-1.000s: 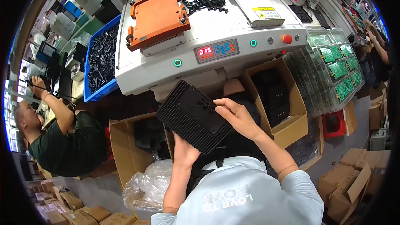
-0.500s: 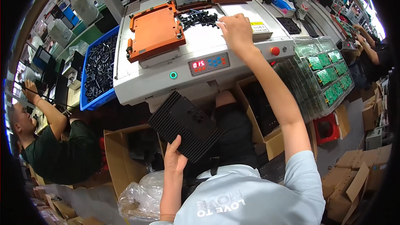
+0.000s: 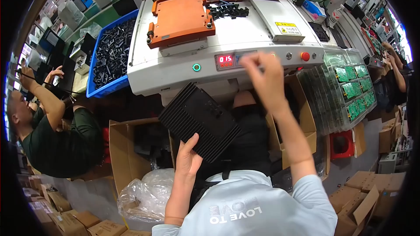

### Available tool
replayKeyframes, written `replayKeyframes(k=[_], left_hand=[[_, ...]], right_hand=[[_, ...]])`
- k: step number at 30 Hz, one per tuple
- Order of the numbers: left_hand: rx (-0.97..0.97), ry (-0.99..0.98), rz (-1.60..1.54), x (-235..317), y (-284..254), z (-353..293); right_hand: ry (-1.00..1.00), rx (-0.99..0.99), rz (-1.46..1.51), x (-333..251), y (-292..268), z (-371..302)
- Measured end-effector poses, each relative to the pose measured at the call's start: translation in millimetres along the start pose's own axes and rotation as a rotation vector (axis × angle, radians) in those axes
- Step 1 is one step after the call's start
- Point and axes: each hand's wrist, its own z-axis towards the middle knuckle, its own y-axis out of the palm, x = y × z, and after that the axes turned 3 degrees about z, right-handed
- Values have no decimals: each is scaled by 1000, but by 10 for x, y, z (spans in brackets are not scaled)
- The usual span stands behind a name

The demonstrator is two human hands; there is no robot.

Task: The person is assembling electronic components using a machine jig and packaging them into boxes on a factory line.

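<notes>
The left hand (image 3: 189, 158) is gripping the panel (image 3: 199, 120) by its lower-left edge, thumb on top; the right hand (image 3: 267, 78) is hovering beyond it, fingers curled, too blurred to tell whether they are pinching anything. Clips (image 3: 229, 10) are lying by the orange fixture (image 3: 181, 17) on the surface (image 3: 238, 30); a blue bin (image 3: 109, 88) is standing at left.

Head-worn fisheye view looks down from above; right hand (image 3: 268, 81) near.

The blurred right grip (image 3: 265, 76) hides part of the control panel (image 3: 226, 61)
</notes>
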Motion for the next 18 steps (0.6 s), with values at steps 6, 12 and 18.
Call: replayKeyframes(k=[6,12,18], left_hand=[[-21,16,137,-86,254,-11],[-43,58,323,-169,292,-32],[-69,113,440,-193,179,18]], right_hand=[[180,-92,144,-280,160,-911],[108,-28,44,-213,252,-1034],[61,-100,43,-109,221,-1111]])
